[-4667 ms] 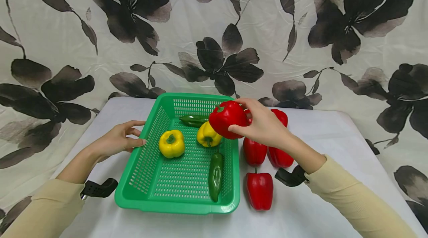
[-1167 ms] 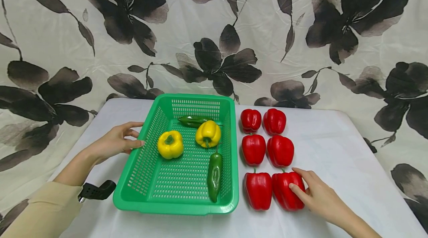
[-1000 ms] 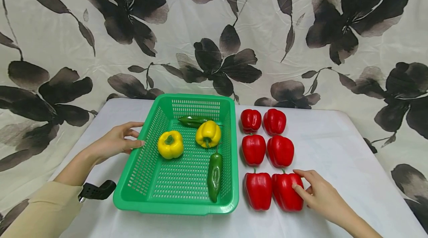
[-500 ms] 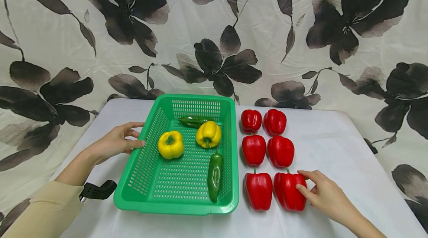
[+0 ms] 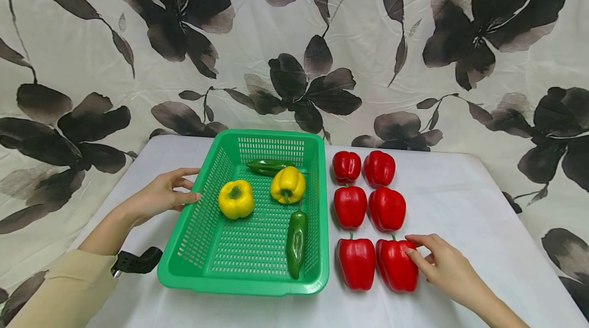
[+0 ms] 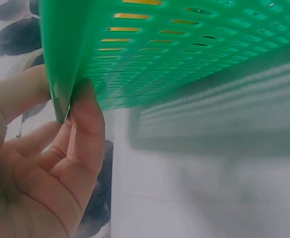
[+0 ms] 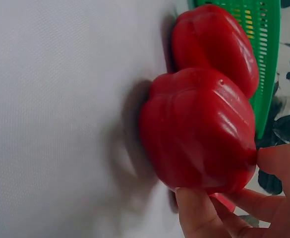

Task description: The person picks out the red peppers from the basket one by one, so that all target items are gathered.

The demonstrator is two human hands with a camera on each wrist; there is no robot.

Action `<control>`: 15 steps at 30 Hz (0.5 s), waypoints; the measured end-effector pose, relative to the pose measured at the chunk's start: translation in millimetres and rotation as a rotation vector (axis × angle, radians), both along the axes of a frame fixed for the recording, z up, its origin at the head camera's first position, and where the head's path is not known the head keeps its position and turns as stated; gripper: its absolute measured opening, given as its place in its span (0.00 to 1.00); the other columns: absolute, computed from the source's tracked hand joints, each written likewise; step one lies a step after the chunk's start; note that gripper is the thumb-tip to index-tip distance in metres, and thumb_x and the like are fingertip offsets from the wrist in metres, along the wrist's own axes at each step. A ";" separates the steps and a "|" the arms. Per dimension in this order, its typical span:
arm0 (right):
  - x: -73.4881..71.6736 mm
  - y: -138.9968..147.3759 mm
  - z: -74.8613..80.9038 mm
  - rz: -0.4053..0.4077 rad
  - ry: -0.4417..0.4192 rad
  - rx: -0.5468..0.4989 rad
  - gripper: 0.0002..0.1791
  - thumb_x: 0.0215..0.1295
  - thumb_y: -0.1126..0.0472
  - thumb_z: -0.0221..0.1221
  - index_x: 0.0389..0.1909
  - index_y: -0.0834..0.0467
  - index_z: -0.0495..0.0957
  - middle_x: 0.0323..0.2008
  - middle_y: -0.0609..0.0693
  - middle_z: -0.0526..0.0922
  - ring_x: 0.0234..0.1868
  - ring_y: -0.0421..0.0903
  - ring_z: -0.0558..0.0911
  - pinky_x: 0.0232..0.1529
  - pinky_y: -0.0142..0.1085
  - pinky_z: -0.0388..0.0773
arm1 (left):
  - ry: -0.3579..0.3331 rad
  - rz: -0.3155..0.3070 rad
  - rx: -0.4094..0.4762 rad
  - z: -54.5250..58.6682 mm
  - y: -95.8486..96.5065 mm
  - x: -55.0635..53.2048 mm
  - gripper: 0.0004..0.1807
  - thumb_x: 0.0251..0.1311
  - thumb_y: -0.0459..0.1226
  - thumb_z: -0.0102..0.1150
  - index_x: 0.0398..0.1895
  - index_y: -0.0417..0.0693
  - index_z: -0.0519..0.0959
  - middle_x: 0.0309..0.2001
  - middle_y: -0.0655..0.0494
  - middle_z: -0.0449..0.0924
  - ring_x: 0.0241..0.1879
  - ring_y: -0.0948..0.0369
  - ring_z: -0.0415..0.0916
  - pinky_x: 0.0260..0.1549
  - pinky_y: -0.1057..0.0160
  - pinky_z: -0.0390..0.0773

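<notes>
My left hand (image 5: 158, 197) pinches the left rim of a green plastic basket (image 5: 244, 285); in the left wrist view the thumb and fingers (image 6: 87, 131) lie on either side of that rim. At the front right of the red group, my right hand (image 5: 448, 269) holds a red bell pepper (image 5: 397, 266) lying on the table. The right wrist view shows the thumb on one side of this pepper (image 7: 199, 131) and fingertips (image 7: 194, 206) on another. Inside the basket are two yellow bell peppers (image 5: 236, 199) and two long green chili peppers (image 5: 296, 243).
Several other red bell peppers (image 5: 356, 264) stand in two columns right of the basket, close together. A white cloth (image 5: 460, 200) covers the table. Behind it hangs a floral curtain (image 5: 368, 26).
Earlier my right hand held a red bell pepper above the basket's right side; now one lies at the group's front right, under that hand. It has since shifted slightly. The left hand stays put.
</notes>
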State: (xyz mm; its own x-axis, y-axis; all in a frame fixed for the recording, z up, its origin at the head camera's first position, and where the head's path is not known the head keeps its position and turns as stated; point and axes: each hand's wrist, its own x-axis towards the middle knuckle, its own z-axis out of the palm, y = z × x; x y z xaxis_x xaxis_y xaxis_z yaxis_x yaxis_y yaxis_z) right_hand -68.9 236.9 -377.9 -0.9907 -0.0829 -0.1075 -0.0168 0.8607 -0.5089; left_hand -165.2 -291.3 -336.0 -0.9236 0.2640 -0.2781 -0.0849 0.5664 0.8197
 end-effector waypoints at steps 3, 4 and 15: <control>-0.6 -0.1 0.0 -0.008 -0.031 -0.013 0.22 0.59 0.51 0.60 0.52 0.59 0.75 0.41 0.52 0.76 0.20 0.36 0.73 0.19 0.28 0.73 | 0.002 0.007 -0.002 -0.5 0.1 0.1 0.44 0.57 0.42 0.61 0.71 0.41 0.47 0.49 0.37 0.68 0.35 0.54 0.78 0.36 0.58 0.81; -0.8 0.3 -0.3 -0.003 -0.040 -0.019 0.24 0.59 0.50 0.59 0.52 0.59 0.74 0.41 0.53 0.76 0.20 0.37 0.74 0.19 0.28 0.73 | 0.002 0.009 -0.002 -0.6 0.3 0.3 0.44 0.57 0.42 0.61 0.71 0.41 0.47 0.49 0.37 0.68 0.35 0.55 0.78 0.36 0.58 0.81; -1.3 0.8 -4.5 -0.008 -0.103 -0.096 0.28 0.55 0.52 0.63 0.54 0.61 0.70 0.47 0.56 0.75 0.26 0.38 0.78 0.22 0.28 0.76 | 0.006 0.015 -0.009 -0.2 1.3 1.8 0.44 0.57 0.43 0.60 0.71 0.41 0.47 0.51 0.36 0.67 0.36 0.55 0.77 0.37 0.57 0.81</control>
State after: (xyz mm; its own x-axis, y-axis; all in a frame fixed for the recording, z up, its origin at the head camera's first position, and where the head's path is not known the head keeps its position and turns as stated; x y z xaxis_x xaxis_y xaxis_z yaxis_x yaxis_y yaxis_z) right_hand -70.2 237.6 -382.4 -0.9755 -0.0896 -0.2011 0.0470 0.8078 -0.5875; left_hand -163.4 -290.0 -336.3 -0.9291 0.2477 -0.2745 -0.0881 0.5726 0.8151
